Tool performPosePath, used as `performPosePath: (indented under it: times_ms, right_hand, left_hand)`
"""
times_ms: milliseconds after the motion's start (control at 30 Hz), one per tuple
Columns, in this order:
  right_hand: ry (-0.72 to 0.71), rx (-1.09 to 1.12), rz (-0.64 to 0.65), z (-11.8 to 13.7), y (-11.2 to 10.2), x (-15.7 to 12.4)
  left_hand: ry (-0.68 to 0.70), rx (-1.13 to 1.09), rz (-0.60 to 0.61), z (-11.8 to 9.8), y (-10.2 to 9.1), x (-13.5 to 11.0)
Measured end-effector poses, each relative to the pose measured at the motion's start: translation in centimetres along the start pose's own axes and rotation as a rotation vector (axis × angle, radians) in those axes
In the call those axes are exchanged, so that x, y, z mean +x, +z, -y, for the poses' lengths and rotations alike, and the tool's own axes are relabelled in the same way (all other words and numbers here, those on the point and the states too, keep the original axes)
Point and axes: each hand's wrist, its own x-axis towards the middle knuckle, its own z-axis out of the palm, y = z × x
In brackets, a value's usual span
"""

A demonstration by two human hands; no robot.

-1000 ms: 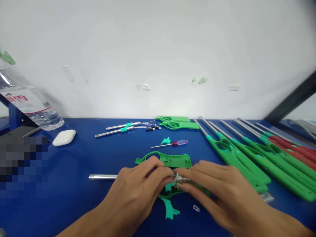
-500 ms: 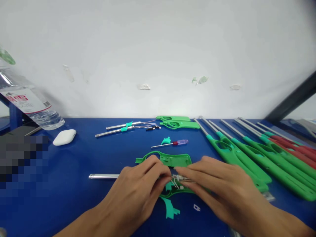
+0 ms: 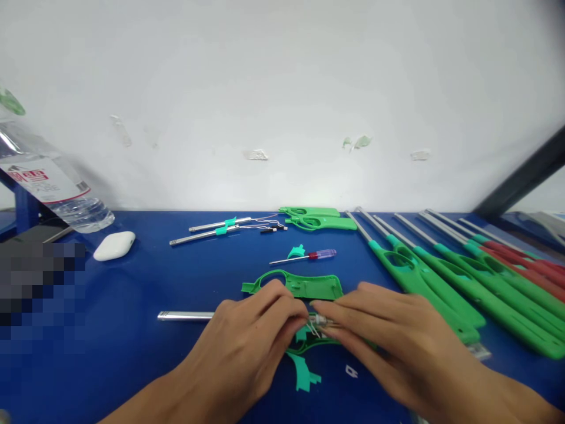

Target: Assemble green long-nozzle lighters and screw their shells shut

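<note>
Though close together near two green shells [image 3: 315, 287], right grip [image 3: 392, 333] around one whitish fitting [image 3: 319, 320], left grip [image 3: 251, 335] unclear.

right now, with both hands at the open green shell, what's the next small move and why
Perhaps tuck the white wires down into the near shell half: they loop out between the left hand and the right hand, and the far shell half lies apart.

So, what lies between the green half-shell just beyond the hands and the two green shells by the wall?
In the head view, a screwdriver and a small curved teal piece lie between the half-shell and those shells.
</note>
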Motion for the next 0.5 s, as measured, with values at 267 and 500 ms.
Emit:
performPosePath:
  times_ms: [267,500]
  right_hand:
    - [-0.001,0.009,0.012,-0.04,-0.02,-0.07]
    - [-0.022,0.021,-0.023,0.15,-0.10,0.33]
  left_hand:
    - [0.016,0.009,-0.004,-0.17,-0.02,-0.05]
    - [0.026,0.003,-0.011,-0.16,0.15,-0.06]
